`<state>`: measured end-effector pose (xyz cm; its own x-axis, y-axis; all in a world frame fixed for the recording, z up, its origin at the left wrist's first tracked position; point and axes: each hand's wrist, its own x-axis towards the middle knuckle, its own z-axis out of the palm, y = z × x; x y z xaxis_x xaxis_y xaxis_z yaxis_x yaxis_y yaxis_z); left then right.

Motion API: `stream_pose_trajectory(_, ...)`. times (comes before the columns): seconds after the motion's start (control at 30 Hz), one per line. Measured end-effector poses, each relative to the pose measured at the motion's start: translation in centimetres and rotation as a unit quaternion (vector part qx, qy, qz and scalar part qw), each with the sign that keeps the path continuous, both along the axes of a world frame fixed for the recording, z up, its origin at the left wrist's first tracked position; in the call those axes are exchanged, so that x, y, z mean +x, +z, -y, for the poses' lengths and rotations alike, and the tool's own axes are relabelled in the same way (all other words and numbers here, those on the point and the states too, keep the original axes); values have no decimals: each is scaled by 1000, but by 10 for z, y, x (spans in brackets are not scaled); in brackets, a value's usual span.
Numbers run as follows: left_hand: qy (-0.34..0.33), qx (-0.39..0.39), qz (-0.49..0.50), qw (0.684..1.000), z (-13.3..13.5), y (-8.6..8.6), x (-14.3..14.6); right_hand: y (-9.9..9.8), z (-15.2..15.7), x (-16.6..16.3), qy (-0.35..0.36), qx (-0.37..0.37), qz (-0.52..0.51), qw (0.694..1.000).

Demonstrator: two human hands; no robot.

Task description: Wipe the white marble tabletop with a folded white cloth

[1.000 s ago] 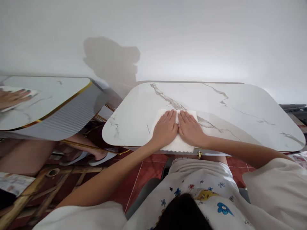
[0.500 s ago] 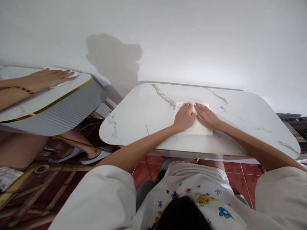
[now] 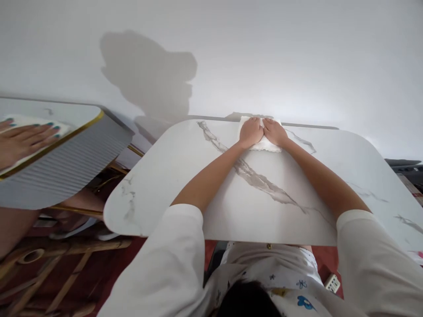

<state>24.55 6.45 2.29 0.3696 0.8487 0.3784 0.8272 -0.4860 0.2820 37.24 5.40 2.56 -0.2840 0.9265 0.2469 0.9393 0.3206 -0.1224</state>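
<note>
Both my hands lie flat on a white cloth [image 3: 264, 144], which is spread at the far edge of a white marble-patterned table [image 3: 172, 176]. My left hand [image 3: 251, 132] presses on the cloth's left half, fingers stretched toward the wall. Beside it, touching near the thumbs, my right hand [image 3: 275, 133] presses on the right half. Neither hand is wrapped round anything. Both arms reach straight out across the tabletop, and grey veins show on the bare surface between them.
At the left, another person's hand [image 3: 29, 138] rests on a white cloth on a second table [image 3: 72, 110] with a gold edge. Bamboo furniture [image 3: 66, 277] stands below it. A white wall [image 3: 297, 57] rises behind both tables. A power strip [image 3: 332, 283] lies on the red floor.
My hands have pushed the cloth away from me, from the table's middle to its far edge. The other person's hand has moved nearer the front edge of their table.
</note>
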Motion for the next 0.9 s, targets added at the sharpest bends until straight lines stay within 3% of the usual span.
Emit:
stream_pose_trajectory(0.23, 50, -64, -12, 997, -33, 5, 6, 3, -33, -1, -79, -35, 14, 996)
stream_pose_trajectory(0.47, 34, -53, 8, 998, -32, 2, 4, 1, -26, -2, -48, -5, 6, 999)
stream_pose_trajectory(0.7, -32, 4, -23, 999, 2, -5, -10, -5, 14, -9, -20, 15, 3, 1000)
stream_pose_trajectory(0.9, -48, -2, -56, 997, 69, -9, -32, -4, 89, -28, -24, -15, 16, 999)
